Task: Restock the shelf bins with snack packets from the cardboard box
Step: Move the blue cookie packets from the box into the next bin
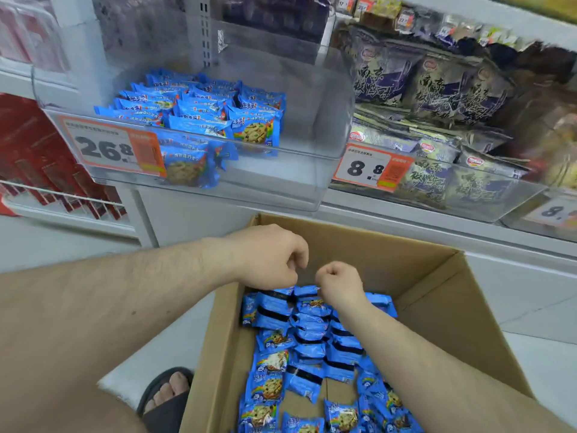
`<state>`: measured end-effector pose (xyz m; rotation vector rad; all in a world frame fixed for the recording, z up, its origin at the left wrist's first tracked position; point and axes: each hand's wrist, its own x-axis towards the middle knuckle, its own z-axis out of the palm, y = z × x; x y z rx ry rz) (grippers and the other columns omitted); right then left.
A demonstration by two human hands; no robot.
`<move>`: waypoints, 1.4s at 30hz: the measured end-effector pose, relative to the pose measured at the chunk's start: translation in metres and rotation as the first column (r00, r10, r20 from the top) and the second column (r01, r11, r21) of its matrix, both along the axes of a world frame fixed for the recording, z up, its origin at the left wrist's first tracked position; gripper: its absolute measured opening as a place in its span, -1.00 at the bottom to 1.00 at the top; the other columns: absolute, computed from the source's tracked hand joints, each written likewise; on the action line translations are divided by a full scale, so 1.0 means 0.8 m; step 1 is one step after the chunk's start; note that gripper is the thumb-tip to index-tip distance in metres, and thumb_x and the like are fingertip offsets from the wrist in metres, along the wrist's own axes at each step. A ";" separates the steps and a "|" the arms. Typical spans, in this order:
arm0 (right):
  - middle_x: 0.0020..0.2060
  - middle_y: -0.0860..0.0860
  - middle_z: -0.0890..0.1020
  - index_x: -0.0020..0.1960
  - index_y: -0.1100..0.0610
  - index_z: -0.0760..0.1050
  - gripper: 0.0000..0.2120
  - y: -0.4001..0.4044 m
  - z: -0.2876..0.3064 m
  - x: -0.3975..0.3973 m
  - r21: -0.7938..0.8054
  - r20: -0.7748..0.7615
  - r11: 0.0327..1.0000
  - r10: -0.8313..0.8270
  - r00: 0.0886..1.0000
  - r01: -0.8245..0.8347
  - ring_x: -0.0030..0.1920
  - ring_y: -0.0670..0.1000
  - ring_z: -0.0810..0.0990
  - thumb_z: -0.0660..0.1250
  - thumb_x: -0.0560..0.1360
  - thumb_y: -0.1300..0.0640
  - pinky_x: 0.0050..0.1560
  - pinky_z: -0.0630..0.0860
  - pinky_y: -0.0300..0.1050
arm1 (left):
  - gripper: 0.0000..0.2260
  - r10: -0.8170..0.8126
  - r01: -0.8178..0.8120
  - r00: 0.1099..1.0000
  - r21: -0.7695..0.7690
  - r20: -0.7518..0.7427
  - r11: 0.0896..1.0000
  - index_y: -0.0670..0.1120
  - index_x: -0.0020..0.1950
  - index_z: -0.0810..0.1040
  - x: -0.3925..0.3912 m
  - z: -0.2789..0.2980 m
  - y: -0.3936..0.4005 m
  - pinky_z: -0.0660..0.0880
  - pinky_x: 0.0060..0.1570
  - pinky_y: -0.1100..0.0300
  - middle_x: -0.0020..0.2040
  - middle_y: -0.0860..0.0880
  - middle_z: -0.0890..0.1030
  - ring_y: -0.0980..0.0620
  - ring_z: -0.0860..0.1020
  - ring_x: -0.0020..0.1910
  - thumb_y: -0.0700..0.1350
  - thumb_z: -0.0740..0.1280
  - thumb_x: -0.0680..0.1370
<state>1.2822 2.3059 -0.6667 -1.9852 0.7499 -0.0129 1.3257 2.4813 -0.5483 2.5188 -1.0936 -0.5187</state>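
We see a white shelving unit (175, 220) rising from a pale tiled floor (530, 345). Left of it, a white wire rack (62, 198) holds red packs; a perforated grey upright (204, 29) stands above.

Big black "26.8" on the orange-and-white price tag (114, 147), clipped to the front of the clear bin (281, 170). Right of that tag, a second orange tag (371, 168) reads "8.8". Farther right, a blurred third tag (554, 212) shows only an "8". Packet lettering is too blurred to read.
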 end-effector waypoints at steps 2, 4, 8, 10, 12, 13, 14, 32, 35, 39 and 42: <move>-0.32 0.04 0.53 -0.25 0.09 0.50 -0.85 0.000 -0.056 -0.005 0.027 -0.207 0.994 0.105 0.973 -0.102 -0.31 0.07 0.44 0.25 0.45 0.26 -0.29 0.38 -0.08 | -0.78 0.022 -0.021 0.999 0.026 -0.038 0.999 0.08 0.07 0.58 0.007 -0.006 0.004 0.37 -0.22 0.43 -0.21 0.17 0.55 0.18 0.48 -0.18 -0.15 0.26 0.49; -0.21 0.06 0.55 0.01 0.09 0.50 -0.88 0.007 -0.098 -0.007 -0.016 -0.363 0.973 0.208 0.908 -0.229 -0.29 0.05 0.47 0.31 0.48 0.22 -0.29 0.39 -0.12 | -0.78 0.059 -0.058 0.996 0.025 -0.062 0.998 0.08 0.06 0.58 0.014 -0.011 0.006 0.32 -0.28 0.50 -0.22 0.19 0.55 0.23 0.48 -0.22 -0.16 0.26 0.49; -0.03 0.07 0.57 0.39 0.12 0.31 -0.43 0.031 -0.152 0.003 0.004 -0.465 0.966 0.230 0.855 -0.258 -0.11 0.07 0.56 0.42 0.47 0.00 -0.24 0.41 -0.11 | -0.81 0.156 -0.160 0.981 -0.019 -0.115 0.987 0.14 -0.03 0.55 0.022 -0.016 0.006 0.40 -0.28 0.46 -0.21 0.20 0.57 0.29 0.50 -0.24 -0.15 0.25 0.50; 0.11 0.09 0.57 0.38 0.14 0.30 -0.40 0.041 -0.170 0.012 0.006 -0.484 0.976 0.192 0.854 -0.216 0.01 0.08 0.56 0.44 0.47 -0.05 -0.14 0.42 -0.11 | -0.82 0.198 -0.207 0.968 -0.043 -0.152 0.977 0.12 -0.05 0.55 0.023 -0.016 0.006 0.54 -0.22 0.30 -0.22 0.19 0.58 0.20 0.55 -0.23 -0.16 0.26 0.49; 0.11 0.10 0.59 0.22 0.13 0.40 -0.59 0.045 -0.179 0.018 -0.028 -0.492 0.983 0.144 0.859 -0.181 0.07 0.10 0.57 0.44 0.47 0.04 -0.06 0.50 -0.09 | -0.84 0.256 -0.290 0.932 -0.105 -0.256 0.951 0.06 -0.07 0.57 0.023 -0.018 0.003 0.56 -0.28 0.27 -0.21 0.15 0.62 0.11 0.58 -0.26 -0.19 0.29 0.48; 0.08 0.10 0.60 0.11 0.12 0.43 -0.73 0.044 -0.182 0.017 -0.053 -0.491 0.984 0.123 0.863 -0.170 0.04 0.11 0.58 0.42 0.48 0.10 -0.03 0.53 -0.07 | -0.85 0.284 -0.351 0.892 -0.143 -0.352 0.925 0.03 -0.08 0.57 0.023 -0.019 0.001 0.52 -0.38 0.31 -0.21 0.09 0.63 0.09 0.56 -0.32 -0.21 0.30 0.49; 0.04 0.10 0.62 0.00 0.11 0.44 -0.84 0.042 -0.184 0.016 -0.068 -0.487 0.982 0.120 0.865 -0.175 -0.01 0.10 0.58 0.40 0.50 0.14 -0.01 0.55 -0.06 | -0.86 0.302 -0.407 0.844 -0.161 -0.444 0.899 0.00 -0.08 0.57 0.022 -0.017 -0.002 0.47 -0.44 0.33 -0.22 0.03 0.61 0.09 0.52 -0.38 -0.23 0.32 0.49; -0.31 0.01 0.42 -0.25 0.09 0.27 -0.77 0.089 -0.181 -0.018 0.025 -0.386 0.982 0.182 0.904 -0.187 -0.32 0.04 0.40 0.35 0.35 0.13 -0.37 0.32 -0.14 | -0.87 0.325 -0.383 0.823 -0.032 -0.466 0.923 0.02 -0.03 0.56 0.006 -0.044 -0.011 0.50 -0.34 0.30 -0.18 0.10 0.62 0.21 0.50 -0.42 -0.18 0.34 0.48; -0.38 0.03 0.35 -0.30 0.08 0.24 -0.70 0.067 -0.113 -0.018 0.128 -0.152 0.990 -0.046 0.987 0.066 -0.37 0.05 0.29 0.41 0.29 0.16 -0.36 0.24 -0.09 | -0.55 0.348 -0.383 0.774 0.046 -0.528 0.923 0.03 0.33 0.39 0.001 -0.042 -0.019 0.58 0.05 0.05 0.13 0.04 0.54 0.05 0.55 -0.05 -0.11 0.39 0.46; -0.47 0.04 0.37 -0.37 0.04 0.32 -0.80 0.059 -0.010 -0.017 0.316 0.052 0.943 -0.127 0.990 0.104 -0.41 0.04 0.31 0.34 0.11 0.10 -0.36 0.26 -0.04 | 0.00 0.301 -0.240 0.732 0.182 -0.611 0.954 0.28 0.52 -0.07 -0.012 -0.037 -0.030 0.59 0.06 -0.03 0.26 -0.03 0.39 -0.10 0.54 0.12 -0.10 0.45 0.26; -0.44 0.11 0.45 -0.34 0.05 0.47 -0.88 0.062 0.043 -0.013 0.492 0.082 0.870 -0.078 0.994 0.028 -0.39 0.09 0.45 0.27 0.11 0.15 -0.38 0.37 0.03 | -0.07 0.231 -0.302 0.723 0.002 -0.651 0.953 0.15 0.50 0.10 -0.020 -0.039 -0.039 0.57 -0.13 0.04 0.06 -0.10 0.54 -0.08 0.58 -0.11 -0.28 0.48 0.26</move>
